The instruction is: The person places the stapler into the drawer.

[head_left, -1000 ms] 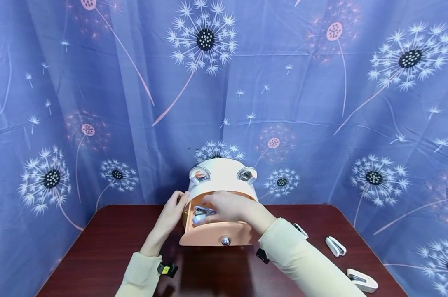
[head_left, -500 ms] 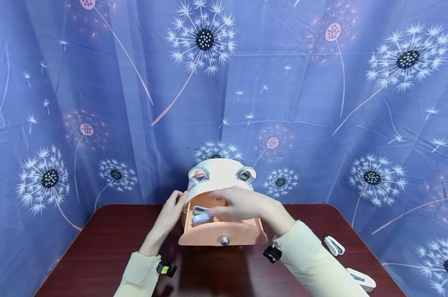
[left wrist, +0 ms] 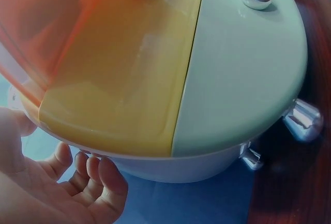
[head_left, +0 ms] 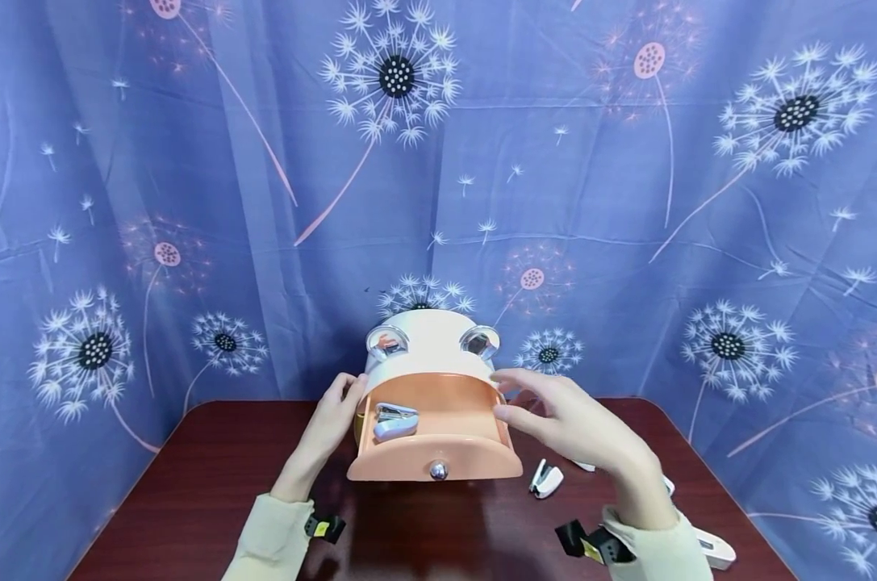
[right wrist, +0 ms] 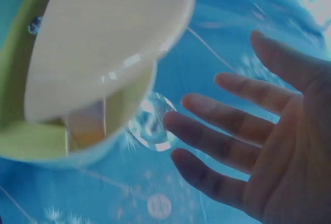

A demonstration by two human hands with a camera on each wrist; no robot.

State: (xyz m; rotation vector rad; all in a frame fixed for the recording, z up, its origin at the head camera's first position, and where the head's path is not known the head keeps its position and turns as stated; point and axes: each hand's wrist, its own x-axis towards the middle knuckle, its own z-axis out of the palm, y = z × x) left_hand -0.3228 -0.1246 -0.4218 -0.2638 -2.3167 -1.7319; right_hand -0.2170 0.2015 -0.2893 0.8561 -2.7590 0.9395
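A white, rounded storage box (head_left: 431, 343) stands with its peach drawer (head_left: 435, 458) pulled out. Inside that drawer, on the left, lies a pale lilac mini stapler (head_left: 396, 423). My left hand (head_left: 335, 415) touches the box's left side, fingers loosely bent. The left wrist view shows fingertips (left wrist: 114, 175) by the box's edge, beside its yellow section (left wrist: 124, 74) and mint section (left wrist: 238, 63). My right hand (head_left: 576, 420) is held just right of the drawer and holds nothing. Its fingers are spread in the right wrist view (right wrist: 248, 131).
Several white mini staplers lie on the dark red table (head_left: 227, 468) to the right; one (head_left: 547, 478) is near the drawer, another (head_left: 714, 549) near the right edge. Two more are partly hidden by my right arm. A blue dandelion-print curtain (head_left: 438, 186) hangs behind.
My right hand has let go of the lilac stapler, leaving it in the drawer, and moved out to the right. My left hand stays at the box's side.
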